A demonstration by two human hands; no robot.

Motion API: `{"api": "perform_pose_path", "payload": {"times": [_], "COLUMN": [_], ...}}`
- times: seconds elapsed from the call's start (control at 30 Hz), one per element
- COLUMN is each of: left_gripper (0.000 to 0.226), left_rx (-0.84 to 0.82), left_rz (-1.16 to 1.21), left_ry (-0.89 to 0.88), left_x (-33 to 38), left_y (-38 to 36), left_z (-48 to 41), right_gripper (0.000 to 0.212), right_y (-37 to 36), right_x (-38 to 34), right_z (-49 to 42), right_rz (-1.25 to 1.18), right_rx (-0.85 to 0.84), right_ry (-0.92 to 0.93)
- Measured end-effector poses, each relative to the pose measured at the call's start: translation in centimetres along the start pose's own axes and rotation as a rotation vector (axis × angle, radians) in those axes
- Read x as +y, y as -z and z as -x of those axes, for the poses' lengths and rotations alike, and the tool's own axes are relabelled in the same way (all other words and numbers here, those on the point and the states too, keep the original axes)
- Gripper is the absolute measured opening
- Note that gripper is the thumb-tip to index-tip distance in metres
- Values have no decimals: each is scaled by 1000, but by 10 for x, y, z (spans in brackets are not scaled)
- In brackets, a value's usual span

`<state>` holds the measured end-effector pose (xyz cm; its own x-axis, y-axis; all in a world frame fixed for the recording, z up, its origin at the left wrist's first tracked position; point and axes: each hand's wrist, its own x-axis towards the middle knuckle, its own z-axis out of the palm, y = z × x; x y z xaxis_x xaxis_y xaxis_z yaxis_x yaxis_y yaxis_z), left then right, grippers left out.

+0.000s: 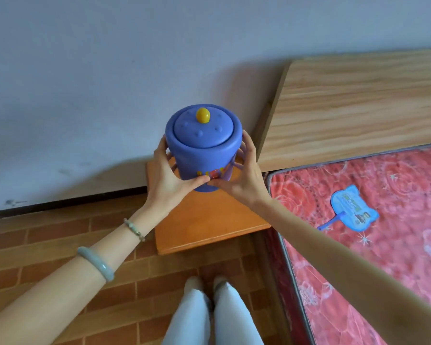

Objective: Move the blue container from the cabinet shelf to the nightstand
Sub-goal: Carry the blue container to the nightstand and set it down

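While the left hand [168,174] and right hand [244,175] clasped the blue container [202,150] with fingers [246,145] wrapped round its sides above the nightstand [209,225], its loose-looking lid [203,131] risked sliding off if tilted, or the base catching the far edge by the wall [85,70].

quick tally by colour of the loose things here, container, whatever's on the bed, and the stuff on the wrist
blue: 2 - container held by the left hand and right hand above the nightstand; fan on the bed
pale green: 2 - bangle and bead bracelet, both on the left arm
total: 4
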<state>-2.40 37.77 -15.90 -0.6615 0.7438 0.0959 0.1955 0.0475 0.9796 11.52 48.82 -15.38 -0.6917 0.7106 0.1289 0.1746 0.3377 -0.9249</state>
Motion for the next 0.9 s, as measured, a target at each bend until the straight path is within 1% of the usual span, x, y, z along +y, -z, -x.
{"api": "perform_pose_path", "payload": {"times": [0.1, 0.27, 0.43, 0.53, 0.7, 0.8, 0.9], "left_gripper": [98, 98, 102, 106, 106, 106, 107], "left_rx": [7, 50, 45, 43, 49, 48, 58], "left_rz": [-21, 15, 22, 15, -2, -19, -45], "left_ry": [5, 53, 111, 114, 88, 106, 116], "left_x": [-51, -137, -211, -241, -277, -290, -300], "left_y": [-19, -50, -66, -71, -73, -73, -68], "left_z": [1, 7, 3, -2, -9, -9, -11], "right_gripper": [110, 109, 108, 109, 108, 109, 108], "right_y": [-14, -39, -60, -69, -83, -89, -91], "right_x": [58, 156, 225, 253, 284, 292, 296], "right_z": [-1, 5, 2, -3, -7, -8, -9], "right_rz": [-18, -35, -47, -63, -84, -101, -97], "right_rx": [-16, -42, -50, -50, -40, -35, -47], "right_ry": [-18, -75, -91, -84, -66, -88, -72]}}
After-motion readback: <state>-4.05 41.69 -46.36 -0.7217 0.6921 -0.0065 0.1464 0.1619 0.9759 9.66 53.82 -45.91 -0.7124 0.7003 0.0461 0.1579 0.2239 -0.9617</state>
